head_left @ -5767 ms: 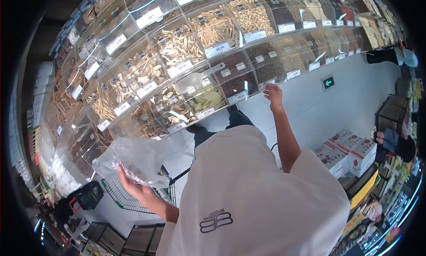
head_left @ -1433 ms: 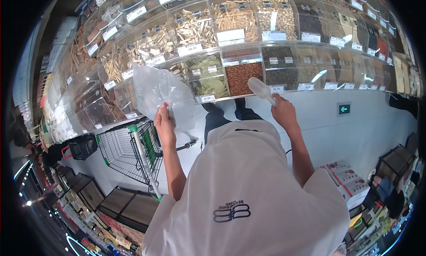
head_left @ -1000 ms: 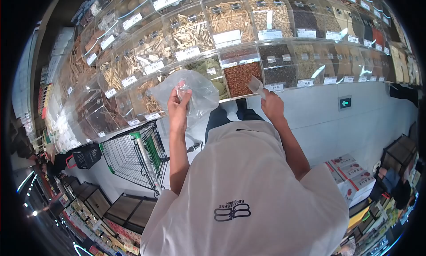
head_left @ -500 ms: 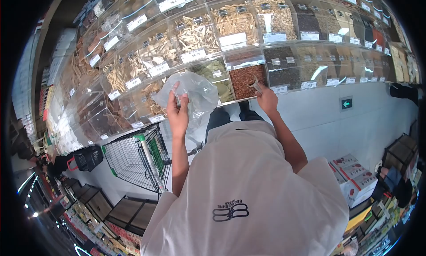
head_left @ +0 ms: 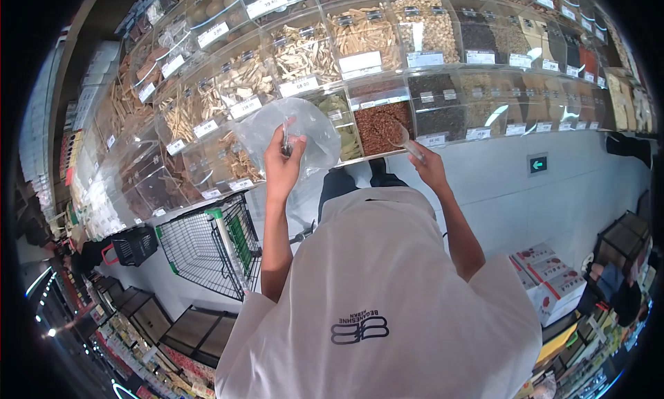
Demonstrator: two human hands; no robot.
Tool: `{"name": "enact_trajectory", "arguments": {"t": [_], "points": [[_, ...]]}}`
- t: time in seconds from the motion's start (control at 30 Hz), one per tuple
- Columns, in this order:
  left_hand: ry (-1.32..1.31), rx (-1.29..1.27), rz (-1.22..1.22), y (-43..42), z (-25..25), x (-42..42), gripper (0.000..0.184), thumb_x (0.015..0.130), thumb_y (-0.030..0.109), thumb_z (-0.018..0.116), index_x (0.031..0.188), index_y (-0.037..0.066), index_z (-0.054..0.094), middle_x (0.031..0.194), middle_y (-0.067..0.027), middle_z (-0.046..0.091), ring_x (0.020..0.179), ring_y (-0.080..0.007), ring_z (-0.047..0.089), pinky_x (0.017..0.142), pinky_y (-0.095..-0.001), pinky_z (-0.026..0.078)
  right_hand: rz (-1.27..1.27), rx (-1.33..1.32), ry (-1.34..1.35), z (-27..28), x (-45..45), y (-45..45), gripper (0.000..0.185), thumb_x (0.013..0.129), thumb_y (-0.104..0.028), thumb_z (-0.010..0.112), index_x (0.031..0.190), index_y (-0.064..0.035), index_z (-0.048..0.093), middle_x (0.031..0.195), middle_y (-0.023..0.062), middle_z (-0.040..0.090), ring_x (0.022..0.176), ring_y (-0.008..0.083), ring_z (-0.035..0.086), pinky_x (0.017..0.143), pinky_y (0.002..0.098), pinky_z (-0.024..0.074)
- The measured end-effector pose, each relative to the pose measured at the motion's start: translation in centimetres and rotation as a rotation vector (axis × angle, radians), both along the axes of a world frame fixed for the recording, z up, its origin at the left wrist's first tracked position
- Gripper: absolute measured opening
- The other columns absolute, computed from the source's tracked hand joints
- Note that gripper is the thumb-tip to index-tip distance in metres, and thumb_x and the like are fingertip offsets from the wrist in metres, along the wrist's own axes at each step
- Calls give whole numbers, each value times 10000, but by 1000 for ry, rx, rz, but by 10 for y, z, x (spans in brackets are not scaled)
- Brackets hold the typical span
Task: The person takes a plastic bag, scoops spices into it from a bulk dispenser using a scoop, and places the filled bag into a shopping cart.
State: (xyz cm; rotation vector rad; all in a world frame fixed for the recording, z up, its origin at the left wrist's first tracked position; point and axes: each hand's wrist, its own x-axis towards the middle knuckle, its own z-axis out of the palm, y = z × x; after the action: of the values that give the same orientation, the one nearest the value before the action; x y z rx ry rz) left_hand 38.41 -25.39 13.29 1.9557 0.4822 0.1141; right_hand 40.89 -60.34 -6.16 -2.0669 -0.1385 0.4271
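Observation:
My left hand (head_left: 282,167) is closed on a clear plastic bag (head_left: 319,132), which spreads out above the front edge of the bins. Fingers of my right hand (head_left: 429,166) wrap the handle of a small clear scoop (head_left: 413,148). The scoop's head is at the front right corner of an open bin filled with small reddish-brown grains (head_left: 377,129); whether it carries any grains I cannot tell. Just left of that bin is one with dried green leaves (head_left: 333,115), partly behind the bag. A bin of dark grains (head_left: 443,112) adjoins it on the right.
Rows of clear bins with price labels (head_left: 360,64) rise ahead. A wire shopping cart (head_left: 204,243) stands to my left, with a black basket (head_left: 135,247) beyond it. Printed boxes (head_left: 550,281) are stacked at my right. A green arrow sign (head_left: 537,164) marks the pale floor.
My right hand has drawn back slightly towards me and to the right, so more of the scoop shows. My left hand has shifted a little to the right, still gripping the bag.

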Motion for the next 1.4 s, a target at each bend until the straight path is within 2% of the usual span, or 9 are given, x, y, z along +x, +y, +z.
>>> {"name": "enact_trajectory", "arguments": {"t": [0.07,0.13,0.23,0.33,0.53,0.83,0.97,1.27,1.4], "points": [[15,-41,1,-2,-14,2,440,897,79,674,1329,92,593,775,57,529,617,-25,353,538,-197,296,2,30,-35,1,0,-5,458,901,-205,682,1326,-66,585,1104,163,674,935,283,601,790,344,509],[26,-42,-2,-4,-18,1,440,893,80,679,1325,94,596,775,58,525,620,-27,350,539,-199,298,22,41,-121,1,-1,-7,473,911,-188,689,1350,-55,573,921,92,705,598,104,541,594,277,498],[53,-38,-18,-4,-20,0,438,900,80,672,1330,82,588,822,52,530,664,-33,377,587,-186,328,16,42,51,22,1,-12,455,886,-191,703,1312,-69,600,1175,176,683,755,227,652,725,317,523],[68,-43,-33,-7,-23,-1,435,903,80,670,1330,75,585,859,44,540,702,-34,401,623,-176,351,0,112,44,31,2,-15,462,880,-186,716,1313,-72,601,1152,164,694,661,165,565,666,299,507],[-30,-110,-58,-16,-37,2,426,892,65,679,1310,92,599,803,59,514,667,-34,368,580,-190,327,52,55,56,56,13,-22,467,875,-187,726,1315,-91,604,1153,160,694,669,193,576,685,310,515],[-1,-182,-134,-34,-29,8,389,950,129,639,1333,96,580,856,18,557,754,-62,446,694,-217,411,133,9,4,126,34,-29,442,877,-153,721,1303,-100,613,1188,186,675,948,294,686,811,335,523],[-35,-206,-169,-39,-27,10,380,989,155,593,1362,91,558,883,-4,577,808,-73,493,758,-234,443,174,1,51,172,44,-24,436,878,-135,718,1299,-97,615,1182,187,677,955,300,688,827,339,519],[131,-392,-175,-49,45,-2,404,1028,260,530,1404,111,528,800,32,529,668,-44,453,580,-209,356,410,14,-9,260,59,-14,436,861,-76,709,1288,-72,620,1184,170,682,1001,287,690,838,334,519],[115,-523,-197,-47,90,-14,397,1040,226,494,1416,100,509,790,30,521,577,-23,393,519,-188,324,564,40,-64,317,66,-10,444,837,-38,711,1273,-40,625,1159,163,692,943,304,696,800,349,524]]}}
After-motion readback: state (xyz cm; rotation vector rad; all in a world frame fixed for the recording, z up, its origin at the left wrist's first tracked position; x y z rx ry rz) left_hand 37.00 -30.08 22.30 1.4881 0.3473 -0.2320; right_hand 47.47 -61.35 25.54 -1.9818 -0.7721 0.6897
